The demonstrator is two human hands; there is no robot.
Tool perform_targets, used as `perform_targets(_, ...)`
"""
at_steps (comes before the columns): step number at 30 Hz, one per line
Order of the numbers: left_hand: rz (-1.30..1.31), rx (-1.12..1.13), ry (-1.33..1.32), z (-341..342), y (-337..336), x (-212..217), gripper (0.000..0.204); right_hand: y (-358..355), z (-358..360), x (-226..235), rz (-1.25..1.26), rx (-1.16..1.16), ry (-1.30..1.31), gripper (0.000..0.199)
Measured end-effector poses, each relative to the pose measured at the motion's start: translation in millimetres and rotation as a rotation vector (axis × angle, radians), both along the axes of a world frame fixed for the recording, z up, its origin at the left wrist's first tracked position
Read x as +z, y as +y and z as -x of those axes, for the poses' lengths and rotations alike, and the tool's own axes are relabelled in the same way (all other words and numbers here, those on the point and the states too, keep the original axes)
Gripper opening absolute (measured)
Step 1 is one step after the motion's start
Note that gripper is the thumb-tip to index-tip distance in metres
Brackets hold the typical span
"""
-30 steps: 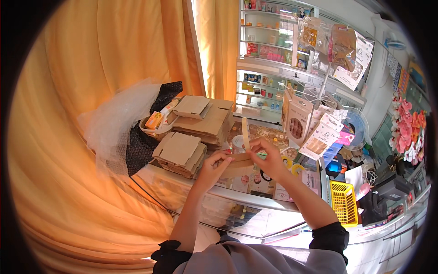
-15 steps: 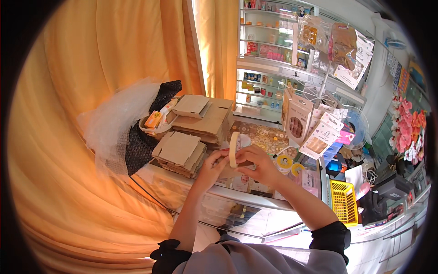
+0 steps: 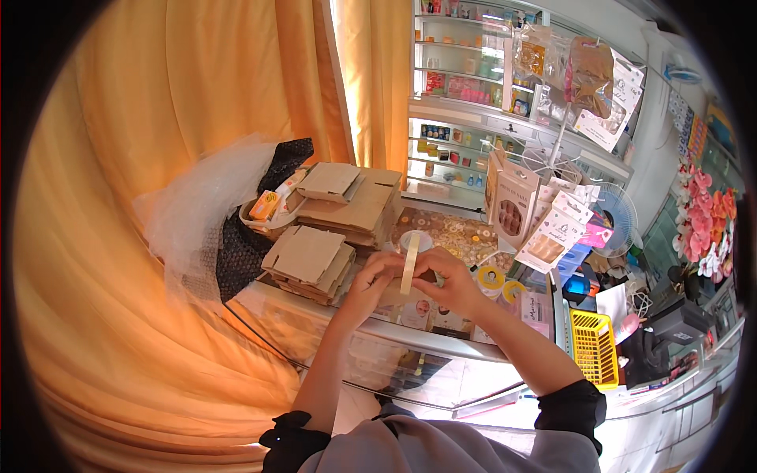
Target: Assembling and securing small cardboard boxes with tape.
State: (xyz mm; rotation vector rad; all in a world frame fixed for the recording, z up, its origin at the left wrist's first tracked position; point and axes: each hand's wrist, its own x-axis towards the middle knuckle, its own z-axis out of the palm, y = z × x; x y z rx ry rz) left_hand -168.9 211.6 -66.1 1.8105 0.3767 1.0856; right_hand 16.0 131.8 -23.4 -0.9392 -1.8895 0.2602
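Note:
Above the glass counter, a pale yellow roll of tape [image 3: 409,268] stands nearly edge-on between my two hands. My left hand [image 3: 371,285] pinches at its left side, fingers bent and pressed together. From the other side, my right hand [image 3: 451,285] grips it with thumb and fingers. Whether a tape end is lifted is too small to tell. Just left of my hands lies a stack of flat cardboard boxes [image 3: 307,256], and a larger cardboard stack [image 3: 347,209] sits behind it.
Bubble wrap [image 3: 209,205] and a small basket [image 3: 272,225] are at the left by the orange curtain [image 3: 181,94]. Round yellow-lidded tubs [image 3: 490,280] stand right of my hands. A rack of hanging packets [image 3: 544,221] and a yellow basket [image 3: 593,349] are further right.
The roll of tape has turned a little between my hands and now shows more edge-on, tilted slightly. My fingers have shifted slightly around it; both arms stay in about the same place.

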Motion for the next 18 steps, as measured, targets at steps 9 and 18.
perform_targets(9,0.021,-0.036,0.004,-0.1,2.5,-4.3,0.019,1.3,-1.1,-4.8,-0.051,-0.023,-0.026,0.019)
perform_targets(18,0.072,-0.017,-0.012,0.2,2.2,-6.2,0.018,-1.4,-2.2,0.9,-0.180,-0.040,-0.300,0.025)
